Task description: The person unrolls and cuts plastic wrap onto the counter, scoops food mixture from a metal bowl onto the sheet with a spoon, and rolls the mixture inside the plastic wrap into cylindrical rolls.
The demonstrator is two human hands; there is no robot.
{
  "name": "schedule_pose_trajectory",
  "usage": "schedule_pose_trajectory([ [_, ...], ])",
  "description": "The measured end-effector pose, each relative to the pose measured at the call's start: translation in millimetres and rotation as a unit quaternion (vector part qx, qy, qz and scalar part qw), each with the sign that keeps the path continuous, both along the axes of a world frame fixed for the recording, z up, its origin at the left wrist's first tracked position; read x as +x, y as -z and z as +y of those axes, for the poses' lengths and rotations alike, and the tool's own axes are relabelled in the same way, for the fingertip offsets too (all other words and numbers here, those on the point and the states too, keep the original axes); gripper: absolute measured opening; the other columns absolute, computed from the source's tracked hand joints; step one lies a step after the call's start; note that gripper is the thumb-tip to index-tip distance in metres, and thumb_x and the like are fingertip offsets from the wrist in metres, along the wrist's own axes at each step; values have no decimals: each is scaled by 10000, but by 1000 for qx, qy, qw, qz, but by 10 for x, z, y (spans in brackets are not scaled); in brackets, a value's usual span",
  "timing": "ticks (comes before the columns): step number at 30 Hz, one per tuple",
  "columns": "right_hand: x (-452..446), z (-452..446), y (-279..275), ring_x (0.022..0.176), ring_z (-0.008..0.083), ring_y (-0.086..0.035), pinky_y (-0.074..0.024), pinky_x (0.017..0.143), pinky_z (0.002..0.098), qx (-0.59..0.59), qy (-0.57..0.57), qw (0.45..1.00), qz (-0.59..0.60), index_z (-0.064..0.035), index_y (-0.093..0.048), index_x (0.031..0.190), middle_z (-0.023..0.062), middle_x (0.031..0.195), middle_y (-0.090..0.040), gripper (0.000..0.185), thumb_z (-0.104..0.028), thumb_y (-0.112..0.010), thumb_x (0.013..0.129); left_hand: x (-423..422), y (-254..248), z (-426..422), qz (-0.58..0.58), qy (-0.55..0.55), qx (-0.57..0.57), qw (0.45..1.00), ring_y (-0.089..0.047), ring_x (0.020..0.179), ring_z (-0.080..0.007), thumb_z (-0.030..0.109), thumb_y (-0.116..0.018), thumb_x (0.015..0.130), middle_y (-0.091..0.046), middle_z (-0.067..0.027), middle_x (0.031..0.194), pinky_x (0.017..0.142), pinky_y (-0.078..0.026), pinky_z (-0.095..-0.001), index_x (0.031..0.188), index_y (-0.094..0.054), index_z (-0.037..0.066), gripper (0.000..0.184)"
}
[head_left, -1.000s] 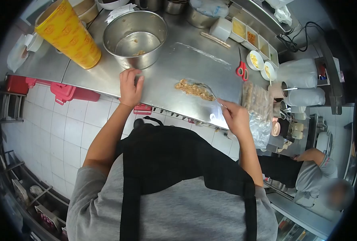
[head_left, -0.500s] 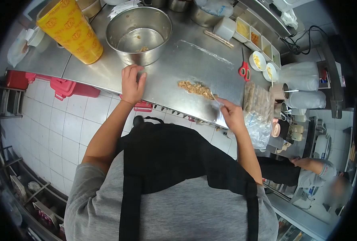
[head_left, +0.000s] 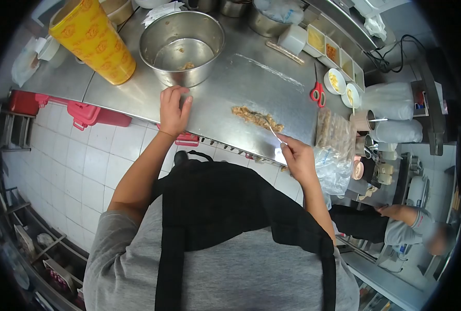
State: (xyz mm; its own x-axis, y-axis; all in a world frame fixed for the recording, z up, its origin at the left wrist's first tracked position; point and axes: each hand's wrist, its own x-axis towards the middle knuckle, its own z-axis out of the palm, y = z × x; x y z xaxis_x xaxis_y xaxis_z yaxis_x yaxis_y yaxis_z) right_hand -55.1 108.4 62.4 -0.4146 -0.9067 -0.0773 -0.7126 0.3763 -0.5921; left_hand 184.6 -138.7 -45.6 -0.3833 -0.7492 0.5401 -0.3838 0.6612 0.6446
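Observation:
My right hand [head_left: 298, 156] grips the handle of a metal spoon [head_left: 275, 132], whose head rests on a strip of brown, crumbly filling [head_left: 251, 116] spread on the steel counter [head_left: 215, 119]. My left hand [head_left: 174, 110] holds nothing; its thumb stands apart from the fingers, and its fingertips are at the near side of a large metal bowl [head_left: 162, 73]. A few bits of filling lie inside that bowl. Whether the fingertips touch the bowl I cannot tell. Under the filling a thin clear film shows faintly.
Left of the bowl stands a yellow patterned container [head_left: 97, 44]. Red scissors [head_left: 317, 95], two white bowls [head_left: 335, 81], a divided condiment tray [head_left: 330, 52] and a plastic-wrapped pack [head_left: 334, 132] line the right side. Another person [head_left: 404, 225] is at the lower right.
The spoon has shifted along the filling and its angle differs. The view has moved slightly, so the counter things appear a little further right. My left hand has stayed beside the bowl.

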Motion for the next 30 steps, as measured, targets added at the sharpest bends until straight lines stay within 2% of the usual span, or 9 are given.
schedule_pose_trajectory([
  [5, -3, -140, -60, 706, 296, -649, -509, 629, 374, -13, -52, 995, 88, -123, -705, 1067, 122, 857, -688, 277, -104, -586, 819, -2, -5, -1, 1, -1, -2, 1000, -492, 1058, -348, 154, -600, 870, -557, -172, 1092, 931, -392, -416, 1022, -592, 20, 203],
  [8, 92, -281, -48, 717, 292, -652, -514, 630, 381, -75, -104, 984, 126, -130, -713, 1050, 106, 864, -691, 275, -106, -589, 806, -9, -6, 0, 2, 7, 0, 1000, -491, 1059, -346, 155, -597, 870, -555, -169, 1091, 930, -390, -417, 1023, -593, 24, 201],
  [11, 34, -269, -14, 720, 294, -651, -512, 628, 386, -55, -107, 983, 141, -133, -714, 1047, 106, 872, -691, 280, -109, -589, 798, 8, 15, -18, -1, 11, -5, 1000, -487, 1038, -350, 147, -622, 853, -549, -171, 1107, 898, -404, -423, 1053, -591, 33, 233],
  [14, -32, -271, -113, 721, 298, -651, -511, 624, 390, -28, -46, 995, 85, -135, -715, 1040, 113, 887, -690, 272, -111, -587, 801, 0, 5, -11, -5, 10, -15, 1000, -487, 1039, -348, 147, -619, 856, -550, -170, 1104, 898, -405, -420, 1055, -593, 36, 229],
  [17, -107, -265, 143, 672, 294, -639, -498, 611, 377, -55, -51, 992, 99, -137, -713, 1063, 137, 827, -678, 288, -108, -578, 811, 5, 18, -9, -6, 13, -9, 1000, -487, 1040, -346, 151, -618, 860, -549, -168, 1107, 900, -404, -419, 1056, -595, 40, 226],
  [20, -132, -124, 30, 612, 281, -610, -476, 589, 361, -8, 10, 999, -29, -137, -706, 1093, 156, 743, -651, 302, -113, -569, 825, -3, 25, -13, -7, 9, -9, 1000, -487, 1041, -343, 156, -617, 864, -547, -166, 1110, 900, -404, -418, 1055, -596, 42, 224],
  [23, -333, 55, 18, 563, 253, -586, -460, 571, 349, 20, 96, 994, -43, -139, -700, 1113, 158, 670, -618, 303, -127, -566, 841, -5, 25, -14, -10, 10, -19, 1000, -486, 1044, -341, 156, -616, 865, -546, -165, 1111, 898, -405, -415, 1055, -596, 43, 222],
  [27, -376, 246, 143, 554, 227, -602, -465, 566, 350, 19, 53, 998, 2, -137, -703, 1101, 152, 651, -606, 282, -139, -578, 848, -7, 13, -2, -4, 10, -13, 1000, -489, 1046, -338, 157, -595, 877, -553, -159, 1100, 914, -393, -411, 1048, -592, 43, 205],
  [30, -219, 146, -155, 612, 259, -628, -480, 591, 354, 38, 81, 995, -50, -134, -706, 1089, 168, 703, -633, 275, -142, -585, 842, -4, 37, -11, -6, 10, -14, 1000, -486, 1041, -339, 154, -613, 866, -546, -163, 1102, 895, -405, -409, 1054, -596, 47, 218],
])
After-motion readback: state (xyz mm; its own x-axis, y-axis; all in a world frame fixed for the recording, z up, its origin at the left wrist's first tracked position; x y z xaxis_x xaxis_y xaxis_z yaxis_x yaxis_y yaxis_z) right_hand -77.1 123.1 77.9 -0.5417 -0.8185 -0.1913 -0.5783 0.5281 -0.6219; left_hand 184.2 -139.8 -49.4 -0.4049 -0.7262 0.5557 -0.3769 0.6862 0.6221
